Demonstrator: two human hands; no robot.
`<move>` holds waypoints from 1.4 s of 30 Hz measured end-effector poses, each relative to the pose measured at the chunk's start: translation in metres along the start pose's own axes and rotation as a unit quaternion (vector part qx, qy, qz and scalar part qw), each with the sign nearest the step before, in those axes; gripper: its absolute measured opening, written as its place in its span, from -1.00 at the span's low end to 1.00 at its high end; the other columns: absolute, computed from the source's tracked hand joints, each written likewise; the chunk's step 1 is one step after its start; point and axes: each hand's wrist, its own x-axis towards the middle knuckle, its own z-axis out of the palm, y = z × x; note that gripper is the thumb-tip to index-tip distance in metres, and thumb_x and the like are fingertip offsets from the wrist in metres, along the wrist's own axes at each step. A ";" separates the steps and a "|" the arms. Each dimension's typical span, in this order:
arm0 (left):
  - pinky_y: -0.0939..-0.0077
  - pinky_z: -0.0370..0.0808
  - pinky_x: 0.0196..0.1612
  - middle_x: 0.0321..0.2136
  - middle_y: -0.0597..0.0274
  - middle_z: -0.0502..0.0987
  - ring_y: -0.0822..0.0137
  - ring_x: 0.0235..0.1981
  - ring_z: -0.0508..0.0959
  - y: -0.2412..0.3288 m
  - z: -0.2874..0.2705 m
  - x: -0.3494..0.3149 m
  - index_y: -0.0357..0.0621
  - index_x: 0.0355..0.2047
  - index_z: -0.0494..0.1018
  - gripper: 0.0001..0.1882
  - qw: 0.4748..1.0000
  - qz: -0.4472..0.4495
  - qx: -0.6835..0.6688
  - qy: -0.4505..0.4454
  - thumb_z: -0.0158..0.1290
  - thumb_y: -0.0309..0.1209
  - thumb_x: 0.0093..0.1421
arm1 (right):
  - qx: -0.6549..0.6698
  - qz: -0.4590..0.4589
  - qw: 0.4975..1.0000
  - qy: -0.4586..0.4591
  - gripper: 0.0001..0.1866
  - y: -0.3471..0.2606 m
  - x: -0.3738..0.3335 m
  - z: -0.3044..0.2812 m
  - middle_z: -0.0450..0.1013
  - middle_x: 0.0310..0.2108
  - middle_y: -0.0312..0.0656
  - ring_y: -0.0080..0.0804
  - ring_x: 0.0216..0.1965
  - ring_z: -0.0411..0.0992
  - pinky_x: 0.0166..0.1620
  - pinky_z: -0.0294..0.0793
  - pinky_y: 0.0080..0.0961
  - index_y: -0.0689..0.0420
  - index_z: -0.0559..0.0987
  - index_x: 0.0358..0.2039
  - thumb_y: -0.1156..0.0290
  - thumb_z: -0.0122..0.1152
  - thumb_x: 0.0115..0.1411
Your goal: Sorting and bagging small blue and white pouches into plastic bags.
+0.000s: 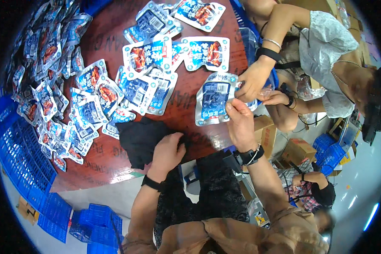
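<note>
Right hand (240, 122) pinching the edge of a silver-and-blue food pouch (213, 101) at the table's (106, 34) near right edge, left hand (167, 150) closed on a black cloth (142, 137); best held flat and taut while wiping.

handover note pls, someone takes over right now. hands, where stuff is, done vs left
Left hand: grip closed on the black cloth at the near table edge.
Right hand: fingers pinch the corner of a blue-and-silver pouch lying back side up on the brown table.
A co-worker's hand touches the same pouch's far edge.
Done: cannot tell from this view.
Left: many pouches spread over the table, more piled at the left side. Blue crates beside it.
</note>
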 end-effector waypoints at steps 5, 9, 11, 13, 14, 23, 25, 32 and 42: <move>0.37 0.46 -0.13 -0.31 0.01 0.53 0.10 -0.23 0.56 -0.001 -0.037 -0.029 -0.23 -0.13 0.42 -0.71 0.966 -0.162 -0.183 0.085 0.03 -0.51 0.09 | -0.035 0.004 0.999 0.005 -0.84 0.001 -0.002 0.005 0.50 -0.25 -0.31 -0.62 -0.23 0.41 -0.13 0.38 -0.64 0.27 0.54 -0.17 0.57 0.11 0.23; 0.55 0.33 0.02 -0.19 0.23 0.45 0.37 -0.11 0.44 -0.016 -0.085 -0.082 -0.26 -0.15 0.40 -0.71 0.868 -0.175 -0.443 0.140 -0.02 -0.49 0.09 | -0.101 -0.014 0.995 0.007 -0.83 -0.002 0.002 0.006 0.49 -0.28 -0.38 -0.67 -0.26 0.39 -0.13 0.37 -0.67 0.24 0.56 -0.16 0.55 0.13 0.23; 0.50 0.33 0.05 -0.20 0.17 0.45 0.32 -0.10 0.45 -0.012 -0.116 -0.115 -0.26 -0.12 0.38 -0.67 0.771 -0.180 -0.574 0.211 -0.06 -0.45 0.09 | -0.121 -0.022 0.992 -0.021 -0.87 0.001 -0.003 0.025 0.47 -0.31 -0.40 -0.70 -0.27 0.36 -0.14 0.36 -0.67 0.23 0.56 -0.21 0.54 0.10 0.25; 0.45 0.35 0.06 -0.18 0.15 0.45 0.29 -0.09 0.45 0.000 -0.119 -0.112 -0.23 -0.08 0.37 -0.66 0.725 -0.171 -0.612 0.267 -0.05 -0.51 0.08 | -0.162 0.007 0.986 -0.044 -0.88 0.009 -0.010 0.041 0.46 -0.32 -0.40 -0.70 -0.27 0.35 -0.14 0.35 -0.67 0.22 0.55 -0.22 0.53 0.08 0.27; 0.43 0.37 0.05 -0.18 0.16 0.46 0.28 -0.09 0.46 0.014 -0.119 -0.098 -0.23 -0.09 0.38 -0.66 0.789 -0.150 -0.499 0.328 -0.02 -0.53 0.08 | -0.195 0.035 0.978 -0.068 -0.89 0.018 -0.014 0.051 0.45 -0.32 -0.40 -0.70 -0.27 0.34 -0.14 0.35 -0.67 0.21 0.54 -0.23 0.53 0.05 0.28; 0.16 0.40 -0.05 -0.23 -0.05 0.47 -0.03 -0.14 0.46 0.016 -0.079 -0.028 -0.21 -0.12 0.42 -0.67 0.938 0.009 -0.037 0.345 0.07 -0.55 0.04 | -0.054 0.134 0.987 -0.065 -0.88 0.094 -0.075 0.142 0.33 -0.38 -0.40 -0.67 -0.34 0.26 -0.22 0.31 -0.69 0.11 0.36 -0.31 0.64 -0.08 0.26; 0.13 0.42 -0.08 -0.25 -0.10 0.48 -0.08 -0.19 0.48 0.012 -0.087 -0.032 -0.25 -0.12 0.40 -0.69 0.939 -0.048 -0.029 0.340 0.05 -0.53 0.08 | -0.050 0.042 0.995 -0.081 -0.95 0.093 -0.067 0.136 0.42 -0.30 -0.36 -0.66 -0.29 0.36 -0.14 0.39 -0.66 0.12 0.37 -0.28 0.55 -0.08 0.32; 0.43 0.39 -0.05 -0.19 0.10 0.49 0.28 -0.11 0.48 -0.025 -0.106 -0.116 -0.29 -0.15 0.42 -0.70 0.884 -0.129 -0.368 0.258 -0.02 -0.54 0.07 | 0.043 0.082 0.972 -0.215 -0.88 0.073 -0.050 0.184 0.46 -0.20 -0.25 -0.54 -0.17 0.45 -0.18 0.51 -0.51 0.13 0.35 -0.15 0.43 -0.01 0.33; 0.36 0.43 -0.02 -0.22 0.17 0.42 0.28 -0.13 0.48 -0.033 -0.251 -0.301 -0.22 -0.12 0.30 -0.67 0.714 -0.094 -0.351 0.599 -0.04 -0.35 0.12 | -0.077 0.099 0.974 -0.191 -0.92 0.078 -0.066 0.252 0.45 -0.27 -0.28 -0.54 -0.27 0.46 -0.15 0.54 -0.44 0.11 0.35 -0.19 0.44 -0.01 0.33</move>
